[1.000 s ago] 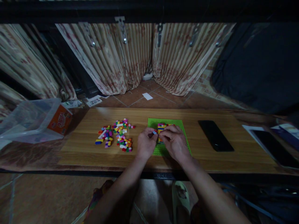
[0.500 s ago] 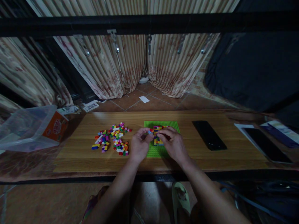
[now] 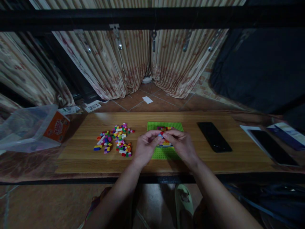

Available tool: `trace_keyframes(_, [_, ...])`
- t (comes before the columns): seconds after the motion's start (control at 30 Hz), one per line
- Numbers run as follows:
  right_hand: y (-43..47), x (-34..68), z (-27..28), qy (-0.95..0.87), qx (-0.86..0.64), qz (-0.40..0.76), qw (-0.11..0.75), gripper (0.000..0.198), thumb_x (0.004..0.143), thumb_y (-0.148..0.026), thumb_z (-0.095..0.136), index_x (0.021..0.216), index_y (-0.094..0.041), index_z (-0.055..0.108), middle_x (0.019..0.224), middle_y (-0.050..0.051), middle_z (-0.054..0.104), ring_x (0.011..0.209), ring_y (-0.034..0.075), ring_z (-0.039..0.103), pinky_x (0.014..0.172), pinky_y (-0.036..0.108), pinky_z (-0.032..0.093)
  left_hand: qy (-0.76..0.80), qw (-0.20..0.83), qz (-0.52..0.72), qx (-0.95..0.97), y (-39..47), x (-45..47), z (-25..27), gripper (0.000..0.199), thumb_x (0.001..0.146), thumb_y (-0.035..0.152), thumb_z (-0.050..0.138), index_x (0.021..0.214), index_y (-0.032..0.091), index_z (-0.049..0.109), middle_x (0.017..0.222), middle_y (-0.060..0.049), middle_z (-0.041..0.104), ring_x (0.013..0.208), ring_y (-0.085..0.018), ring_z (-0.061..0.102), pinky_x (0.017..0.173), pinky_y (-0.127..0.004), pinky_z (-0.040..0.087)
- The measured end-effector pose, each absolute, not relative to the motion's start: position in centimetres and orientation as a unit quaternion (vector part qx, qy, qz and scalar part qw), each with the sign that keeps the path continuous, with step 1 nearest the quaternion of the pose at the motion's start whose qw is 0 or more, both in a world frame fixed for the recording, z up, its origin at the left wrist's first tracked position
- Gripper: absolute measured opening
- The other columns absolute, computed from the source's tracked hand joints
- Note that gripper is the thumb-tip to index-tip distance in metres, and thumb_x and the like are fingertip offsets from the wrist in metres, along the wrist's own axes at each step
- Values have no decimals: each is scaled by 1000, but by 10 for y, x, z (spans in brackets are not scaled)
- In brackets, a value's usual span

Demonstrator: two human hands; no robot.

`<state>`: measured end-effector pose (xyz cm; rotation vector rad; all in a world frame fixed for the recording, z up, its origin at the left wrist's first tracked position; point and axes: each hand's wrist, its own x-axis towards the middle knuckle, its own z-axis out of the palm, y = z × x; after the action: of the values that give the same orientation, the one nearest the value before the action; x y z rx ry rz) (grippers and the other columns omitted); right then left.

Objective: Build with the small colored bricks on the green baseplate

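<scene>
While both hands met over the green plate (image 3: 164,155), assembly was judged to be partway along. The fingers of the left hand (image 3: 145,147) pinched a blue brick (image 3: 160,135); those of the right hand (image 3: 182,143) met a red brick (image 3: 162,133) just beside it, though whether they gripped it could not be determined. Both bricks appeared to be above the build (image 3: 165,145), not seated on it. That multicoloured build sat on the plate, and bare studs showed on its near side; the hands hid much of it, so its completeness could not be verified. Loose bricks (image 3: 120,136) lay in clusters on the counter (image 3: 83,160), left of the plate and well apart from it, which suggested that considerable stock was unused. A dark device (image 3: 214,137) lay right of the plate, and a clear box (image 3: 26,127) stood at far left, neither being touched.
</scene>
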<state>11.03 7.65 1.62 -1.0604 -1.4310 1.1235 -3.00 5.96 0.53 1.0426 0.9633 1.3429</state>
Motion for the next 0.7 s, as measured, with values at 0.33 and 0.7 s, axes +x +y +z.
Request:
trace_keyframes(0.33, [79,118,14,-582,-434,479,494,19,75,-39,70,73,-21,75,74,1,71,71,16,62,68,28,48,395,591,581,396,60,-31,5,25,69,31,76,88,17,70,75,-1,69,67,-11,64,71,-26,53])
trace_keyframes(0.7, [80,131,-1,-759,-460,235,396,10,83,-28,66,84,-25,75,87,2,69,89,19,60,83,35,44,458,561,617,307,65,-40,7,28,61,25,80,84,14,68,74,0,65,62,-10,62,61,-23,49])
